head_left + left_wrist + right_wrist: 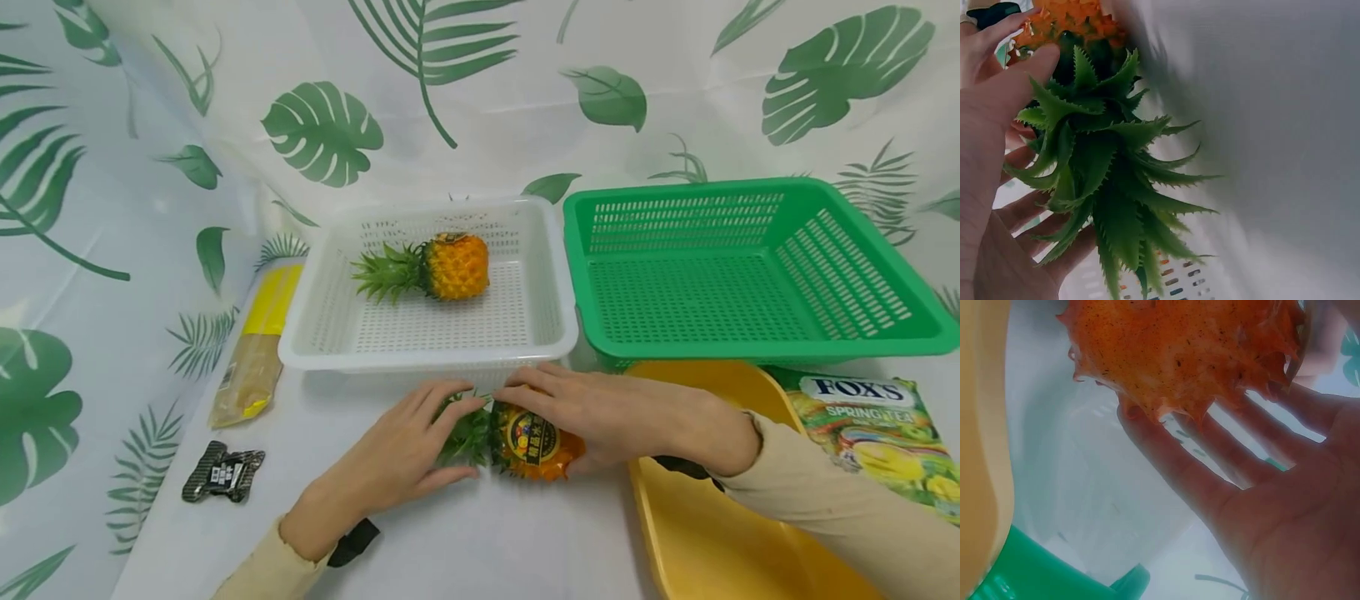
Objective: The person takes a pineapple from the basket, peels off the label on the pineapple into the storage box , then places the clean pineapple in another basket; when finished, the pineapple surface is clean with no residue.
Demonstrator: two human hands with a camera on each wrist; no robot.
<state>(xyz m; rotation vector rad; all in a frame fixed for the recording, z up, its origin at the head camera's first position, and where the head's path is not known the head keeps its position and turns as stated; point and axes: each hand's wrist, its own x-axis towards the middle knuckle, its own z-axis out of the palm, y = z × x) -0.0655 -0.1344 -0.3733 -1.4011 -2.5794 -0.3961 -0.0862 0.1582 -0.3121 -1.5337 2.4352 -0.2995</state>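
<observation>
A toy pineapple [536,446] with an orange body and a dark round label lies on the white table, its green leaf crown [1110,162] pointing left. My right hand [607,412] holds the body from the right and far side, fingers over its top edge. In the right wrist view, these fingers [1185,469] run long and spread, tips against the spiny skin. My left hand [401,446] is around the crown with its fingers loosely spread behind the leaves. Its thumb lies close to the crown's base in the left wrist view.
A second pineapple [453,267] lies in a white basket [427,358] at the back. Right of it stands a green basket [750,346], and a yellow tub [720,533] is under my right forearm. At left are a yellow-banded bag [255,350] and a black packet [223,473]; a FOX'S bag [873,433] lies at right.
</observation>
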